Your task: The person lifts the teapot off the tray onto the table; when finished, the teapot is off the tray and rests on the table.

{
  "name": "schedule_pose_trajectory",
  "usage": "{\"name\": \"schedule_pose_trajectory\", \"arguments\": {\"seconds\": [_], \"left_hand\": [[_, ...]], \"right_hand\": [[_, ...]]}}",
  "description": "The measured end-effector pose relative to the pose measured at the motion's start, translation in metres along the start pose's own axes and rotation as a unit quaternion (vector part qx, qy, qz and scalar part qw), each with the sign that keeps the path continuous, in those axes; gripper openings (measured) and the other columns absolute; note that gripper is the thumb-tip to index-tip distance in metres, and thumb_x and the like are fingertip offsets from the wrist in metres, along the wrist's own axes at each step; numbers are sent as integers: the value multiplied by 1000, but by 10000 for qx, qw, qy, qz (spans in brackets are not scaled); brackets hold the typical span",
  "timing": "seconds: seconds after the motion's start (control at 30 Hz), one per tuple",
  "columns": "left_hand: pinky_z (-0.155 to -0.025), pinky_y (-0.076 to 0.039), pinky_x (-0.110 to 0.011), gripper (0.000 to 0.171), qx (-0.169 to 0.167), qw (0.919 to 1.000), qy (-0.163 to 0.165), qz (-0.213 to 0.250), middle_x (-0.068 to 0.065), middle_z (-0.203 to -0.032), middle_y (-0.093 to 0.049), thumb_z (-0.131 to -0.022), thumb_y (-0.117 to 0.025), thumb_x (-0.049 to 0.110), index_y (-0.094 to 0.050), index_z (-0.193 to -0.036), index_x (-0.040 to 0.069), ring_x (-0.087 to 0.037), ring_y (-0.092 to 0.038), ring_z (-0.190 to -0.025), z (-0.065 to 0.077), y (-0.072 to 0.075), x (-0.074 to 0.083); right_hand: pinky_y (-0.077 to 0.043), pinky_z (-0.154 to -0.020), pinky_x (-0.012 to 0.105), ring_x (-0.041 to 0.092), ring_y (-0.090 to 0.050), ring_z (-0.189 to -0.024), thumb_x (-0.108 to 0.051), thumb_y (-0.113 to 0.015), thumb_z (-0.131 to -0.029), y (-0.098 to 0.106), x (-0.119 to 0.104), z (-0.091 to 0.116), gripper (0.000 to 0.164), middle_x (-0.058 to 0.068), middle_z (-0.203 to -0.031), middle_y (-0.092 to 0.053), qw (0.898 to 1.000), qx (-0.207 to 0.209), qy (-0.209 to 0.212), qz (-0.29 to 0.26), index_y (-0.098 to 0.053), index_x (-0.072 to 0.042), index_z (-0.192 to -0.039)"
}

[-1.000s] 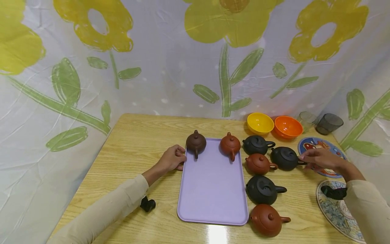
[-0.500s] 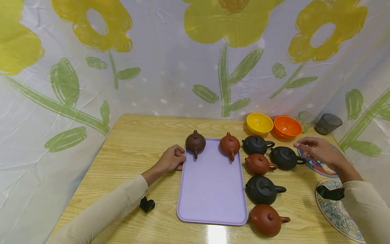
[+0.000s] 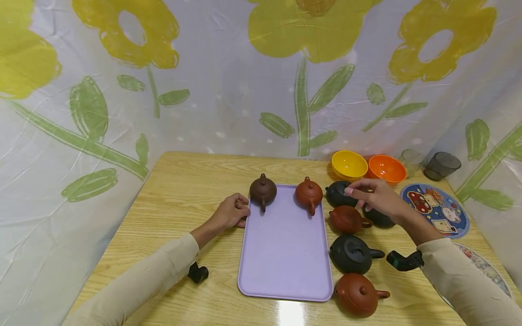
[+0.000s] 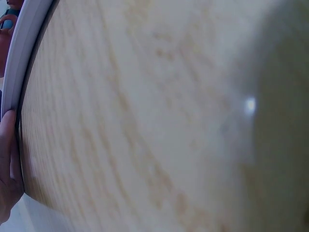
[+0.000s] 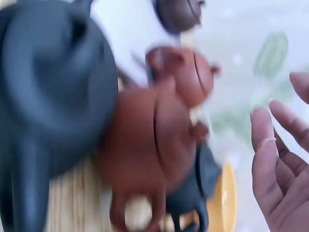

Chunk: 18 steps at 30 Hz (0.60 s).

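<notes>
My left hand (image 3: 230, 212) grips the left rim of a lilac tray (image 3: 287, 253); in the left wrist view its fingers (image 4: 7, 140) lie against the tray's edge. At the tray's back corners stand a dark brown teapot (image 3: 261, 191) and a red-brown teapot (image 3: 307, 192). My right hand (image 3: 383, 199), holding nothing, hovers with loosely bent fingers over the teapots right of the tray. Under it are a black teapot (image 3: 335, 195) at the back and another black teapot (image 3: 380, 218), partly hidden. A red clay teapot (image 3: 346, 219) sits just in front of them.
Nearer along the tray's right side are a black teapot (image 3: 351, 253) and a red clay teapot (image 3: 355, 294). Behind stand a yellow bowl (image 3: 349, 165), an orange bowl (image 3: 386, 169) and a dark glass (image 3: 442, 165). A blue round mat (image 3: 448, 210) lies at the right.
My right hand has left the handle of the right-hand black teapot, lifted, and moved left over the back teapots. The left hand and the tray have stayed put.
</notes>
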State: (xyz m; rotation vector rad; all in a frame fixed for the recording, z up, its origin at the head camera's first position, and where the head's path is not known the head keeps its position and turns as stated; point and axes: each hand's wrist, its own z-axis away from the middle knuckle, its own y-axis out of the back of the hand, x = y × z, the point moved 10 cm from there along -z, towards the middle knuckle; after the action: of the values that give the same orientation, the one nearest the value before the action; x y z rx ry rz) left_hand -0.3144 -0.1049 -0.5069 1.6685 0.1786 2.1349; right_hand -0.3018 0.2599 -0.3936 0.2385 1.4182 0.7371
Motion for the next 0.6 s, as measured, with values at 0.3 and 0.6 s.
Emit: {"name": "schedule_pose_trajectory", "arguments": {"seconds": [0.3, 0.6], "left_hand": [[-58, -63, -31, 28, -24, 10000, 2, -6, -13, -97, -64, -92, -65, 1, -56, -119, 0, -16, -64, -70, 0, -1, 0], [-57, -62, -30, 28, -34, 10000, 22, 17, -13, -97, -65, -93, -65, 1, -56, -120, 0, -17, -64, -69, 0, -2, 0]], "right_hand": [[-56, -65, 28, 27, -63, -78, -39, -67, -96, -63, -31, -23, 47, 16, -107, -67, 9965, -412, -470, -547, -64, -1, -124], [-52, -58, 34, 21, -58, -65, -36, -71, -93, -115, -47, -53, 33, 12, -91, -63, 9939, -515, -702, -683, -71, -6, -108]]}}
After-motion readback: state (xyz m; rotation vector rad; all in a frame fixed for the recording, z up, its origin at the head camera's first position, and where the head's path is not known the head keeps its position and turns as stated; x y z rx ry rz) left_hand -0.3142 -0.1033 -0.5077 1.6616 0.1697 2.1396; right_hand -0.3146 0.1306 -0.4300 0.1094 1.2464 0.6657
